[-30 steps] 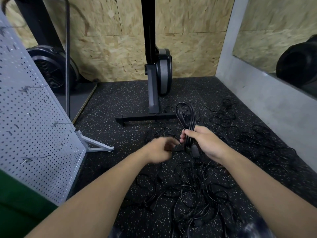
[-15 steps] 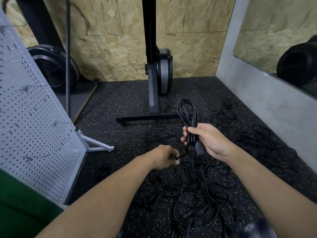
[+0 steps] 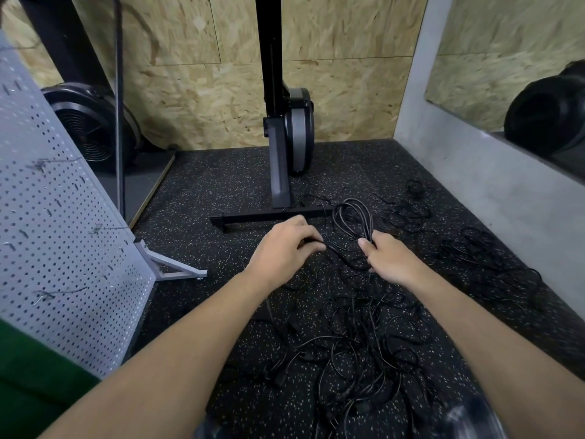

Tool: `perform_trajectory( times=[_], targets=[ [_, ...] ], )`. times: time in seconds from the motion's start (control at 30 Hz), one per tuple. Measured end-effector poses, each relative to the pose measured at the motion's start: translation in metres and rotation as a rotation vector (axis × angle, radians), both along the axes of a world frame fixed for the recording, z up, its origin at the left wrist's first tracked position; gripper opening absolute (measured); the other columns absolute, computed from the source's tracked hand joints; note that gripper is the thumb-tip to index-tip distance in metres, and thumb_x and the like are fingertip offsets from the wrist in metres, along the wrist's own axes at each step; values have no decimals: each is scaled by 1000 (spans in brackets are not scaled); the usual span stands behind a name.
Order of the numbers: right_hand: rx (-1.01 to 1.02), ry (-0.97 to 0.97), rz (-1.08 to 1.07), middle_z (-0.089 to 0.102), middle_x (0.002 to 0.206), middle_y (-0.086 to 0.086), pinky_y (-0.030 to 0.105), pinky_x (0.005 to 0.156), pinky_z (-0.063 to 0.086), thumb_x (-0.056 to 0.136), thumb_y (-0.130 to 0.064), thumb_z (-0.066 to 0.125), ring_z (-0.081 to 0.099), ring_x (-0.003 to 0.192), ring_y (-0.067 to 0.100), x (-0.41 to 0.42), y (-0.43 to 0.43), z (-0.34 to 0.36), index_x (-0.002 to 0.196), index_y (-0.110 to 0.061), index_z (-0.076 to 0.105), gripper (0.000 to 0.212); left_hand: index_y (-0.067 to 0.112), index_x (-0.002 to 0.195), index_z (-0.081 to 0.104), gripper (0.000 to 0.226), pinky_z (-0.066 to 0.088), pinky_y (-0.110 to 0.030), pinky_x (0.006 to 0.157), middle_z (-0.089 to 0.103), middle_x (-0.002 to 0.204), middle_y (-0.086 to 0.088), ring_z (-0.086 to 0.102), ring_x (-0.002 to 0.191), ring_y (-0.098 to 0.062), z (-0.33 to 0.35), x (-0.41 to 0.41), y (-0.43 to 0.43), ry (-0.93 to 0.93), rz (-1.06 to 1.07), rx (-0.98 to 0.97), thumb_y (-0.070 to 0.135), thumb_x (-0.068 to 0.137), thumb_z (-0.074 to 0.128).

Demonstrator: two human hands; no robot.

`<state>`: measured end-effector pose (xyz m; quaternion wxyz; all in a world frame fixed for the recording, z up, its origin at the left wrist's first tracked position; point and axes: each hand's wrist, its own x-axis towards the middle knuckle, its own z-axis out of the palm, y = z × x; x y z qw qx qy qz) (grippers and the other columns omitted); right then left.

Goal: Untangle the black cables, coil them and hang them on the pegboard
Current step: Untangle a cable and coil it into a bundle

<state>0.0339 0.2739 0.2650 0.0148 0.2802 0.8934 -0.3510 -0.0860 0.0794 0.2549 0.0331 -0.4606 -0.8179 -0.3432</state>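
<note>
Bare forearms (image 3: 196, 337), green garment (image 3: 28, 391) at left.

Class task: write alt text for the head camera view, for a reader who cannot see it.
A person's right hand grips a partly coiled black cable while the left hand pinches its loose strand. More tangled cables litter the speckled floor. A grey pegboard stands at the left.

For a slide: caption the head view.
Right hand holds a coiled black cable; left hand pinches its loose strand over tangled cables.
</note>
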Motion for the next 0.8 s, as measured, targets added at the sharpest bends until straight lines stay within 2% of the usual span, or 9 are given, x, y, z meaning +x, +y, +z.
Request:
perform_trajectory(
  times=[0.07,0.17,0.3,0.4,0.47,0.53,0.6,0.67,0.8],
  targets=[
    [-1,-28,36,62,121,9,38,83,42,112,-42,31,65,105,28,1,-7,6,114,-12,53,37,21,101,79,14,53,-31,84,63,96,11,61,89,-7,5,3,3,15,18,82,32,92,77],
    [14,-70,95,53,146,11,37,97,41,111,-53,23,60,118,26,2,-16,10,147,-7,45,62,21,100,78,20,54,-29,86,68,95,13,63,89,-3,7,3,2,31,58,144,34,86,83],
    [-102,-191,205,33,167,-3,45,118,36,79,-98,22,44,144,23,3,-20,5,164,-25,24,112,24,93,77,26,54,-40,89,70,92,15,65,88,-6,9,2,0,60,113,117,43,78,87],
    [-5,-213,344,22,171,2,38,121,32,97,-72,47,33,152,22,3,-19,2,166,-15,11,96,24,92,78,27,54,-39,87,70,93,14,65,89,-7,10,3,-1,51,133,120,44,77,87],
    [24,-206,395,28,168,5,34,117,35,105,-55,48,36,150,23,2,-21,4,164,-10,15,82,24,93,77,28,54,-36,86,70,94,13,64,91,-7,10,3,-2,37,140,128,44,77,88],
    [53,-218,420,48,155,4,36,110,42,106,-52,46,50,136,22,0,-21,2,158,-16,33,65,21,94,76,31,53,-35,84,70,94,11,62,92,-10,10,4,-2,55,131,127,44,77,87],
    [60,-219,436,66,120,-1,35,90,49,104,-51,45,62,104,17,0,-22,-2,139,-21,52,46,19,95,75,34,52,-36,83,70,94,10,61,92,-12,11,5,-1,86,114,118,45,77,87],
    [52,-205,437,59,88,-5,34,70,42,105,-45,43,54,77,14,-1,-23,-7,116,-16,59,35,19,95,74,34,51,-36,83,70,94,9,60,93,-13,10,6,1,97,101,99,45,77,87],
    [-66,-187,403,50,79,-4,33,67,43,105,-43,46,49,69,16,-1,-22,-10,110,-15,59,32,17,99,76,27,51,-31,89,70,99,8,62,97,-11,11,0,1,34,53,117,33,81,87]
  ],
)
